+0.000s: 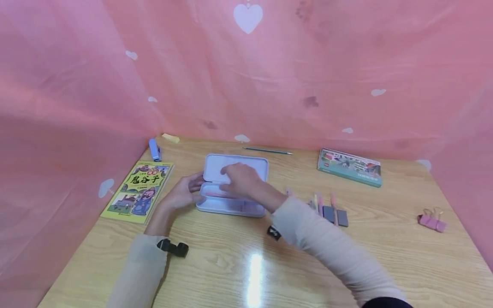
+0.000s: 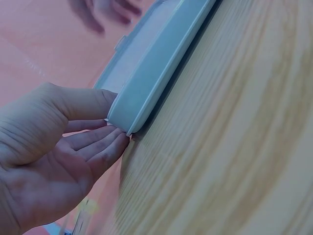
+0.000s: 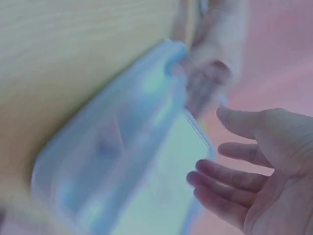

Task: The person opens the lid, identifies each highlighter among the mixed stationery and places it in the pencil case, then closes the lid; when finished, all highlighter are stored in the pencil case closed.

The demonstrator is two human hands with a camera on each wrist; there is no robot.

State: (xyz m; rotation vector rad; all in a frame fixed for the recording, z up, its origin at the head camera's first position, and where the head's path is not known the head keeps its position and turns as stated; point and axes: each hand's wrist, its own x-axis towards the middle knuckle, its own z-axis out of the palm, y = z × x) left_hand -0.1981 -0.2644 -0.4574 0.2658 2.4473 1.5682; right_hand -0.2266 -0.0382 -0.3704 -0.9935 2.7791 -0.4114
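Note:
A pale blue pencil case point(image 1: 221, 206) lies on the table with its lid point(image 1: 254, 162) folded back, showing a long compartment and a smaller one at its right end. My left hand point(image 1: 181, 192) holds the left end of the case. In the left wrist view, the thumb point(image 2: 90, 104) lies over the rim and the fingers point(image 2: 100, 144) press against the end wall from outside. Above the case hovers my right hand point(image 1: 244, 182), hiding part of the lid and tray. In the right wrist view its fingers point(image 3: 230, 178) are spread and relaxed, with nothing between them.
Left of the case lies a yellow-green comic book point(image 1: 140, 192), with a blue stapler point(image 1: 155, 149) behind it. A pencil point(image 1: 267, 150) lies at the back. Rightward are several pens point(image 1: 320, 204), grey blocks point(image 1: 342, 218), a teal box point(image 1: 348, 167) and a pink binder clip point(image 1: 432, 221).

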